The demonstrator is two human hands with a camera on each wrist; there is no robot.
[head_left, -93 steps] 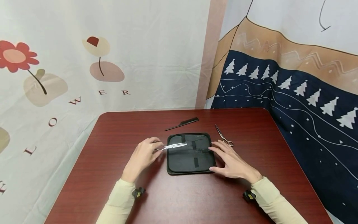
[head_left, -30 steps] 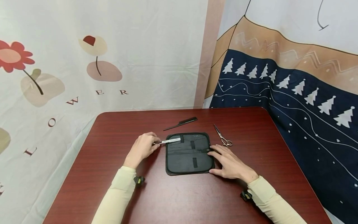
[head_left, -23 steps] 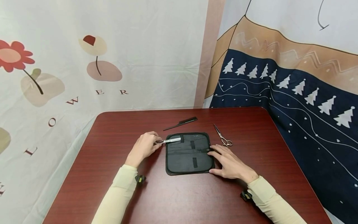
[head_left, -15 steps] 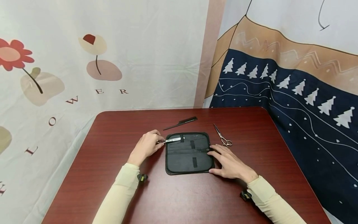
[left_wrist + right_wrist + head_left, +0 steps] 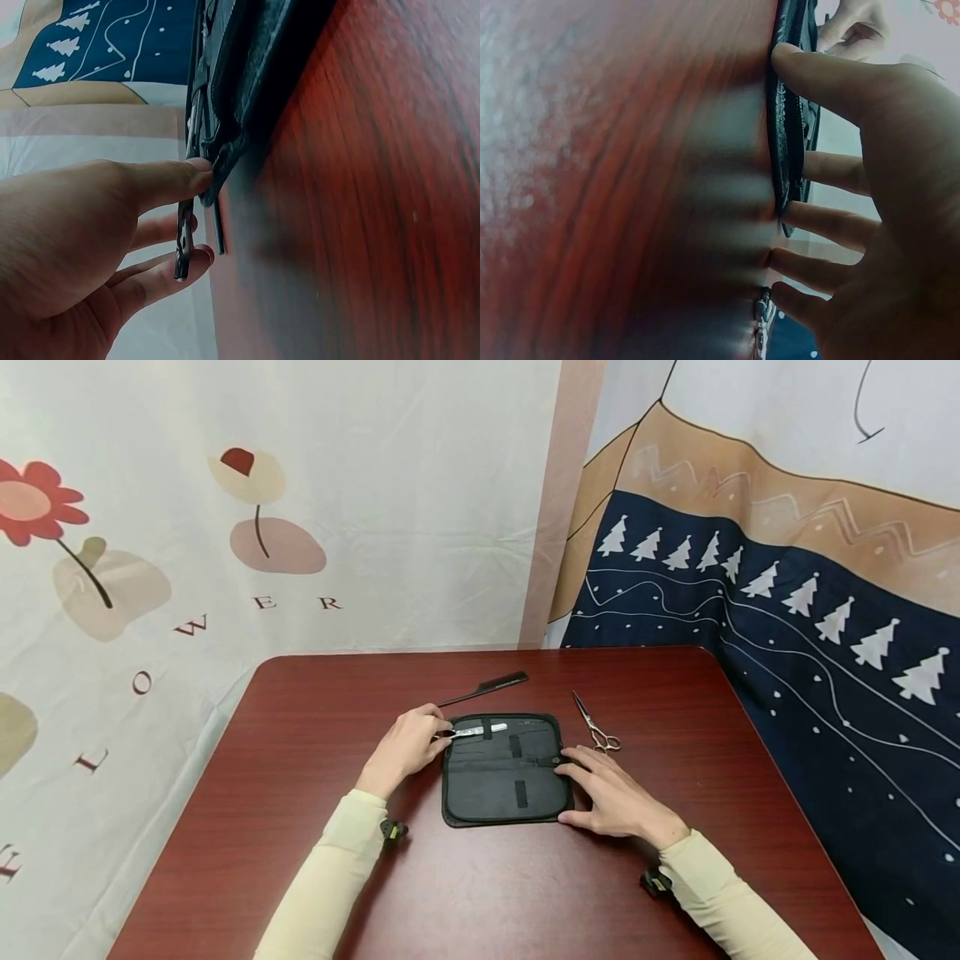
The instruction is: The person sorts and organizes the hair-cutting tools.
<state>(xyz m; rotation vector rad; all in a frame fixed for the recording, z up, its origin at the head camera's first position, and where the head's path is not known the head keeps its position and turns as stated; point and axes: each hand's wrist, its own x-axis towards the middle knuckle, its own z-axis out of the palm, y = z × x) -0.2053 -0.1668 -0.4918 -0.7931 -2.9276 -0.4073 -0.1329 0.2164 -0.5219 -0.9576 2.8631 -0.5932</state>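
A black zip case (image 5: 495,797) lies open on the table, with several dark elastic loops inside. My left hand (image 5: 405,747) pinches a pair of silver scissors (image 5: 469,732) by the handle end, over the case's upper left edge. The blades pass through the upper left loop (image 5: 487,729), and their tip shows on its right side. In the left wrist view, the thumb presses the scissors (image 5: 185,225) from one side, fingers behind. My right hand (image 5: 618,793) rests at the case's right edge, fingers spread; in the right wrist view its thumb touches the case rim (image 5: 778,127).
Another pair of scissors (image 5: 597,728) lies right of the case, near the right fingertips. Behind the case is a black tail comb (image 5: 498,682). The reddish-brown table (image 5: 480,893) reaches back to printed curtains (image 5: 420,527).
The left hand has moved right and slightly away from me, sliding the scissors through the loop; their tip was left of it earlier. The right hand has stayed at the case edge.
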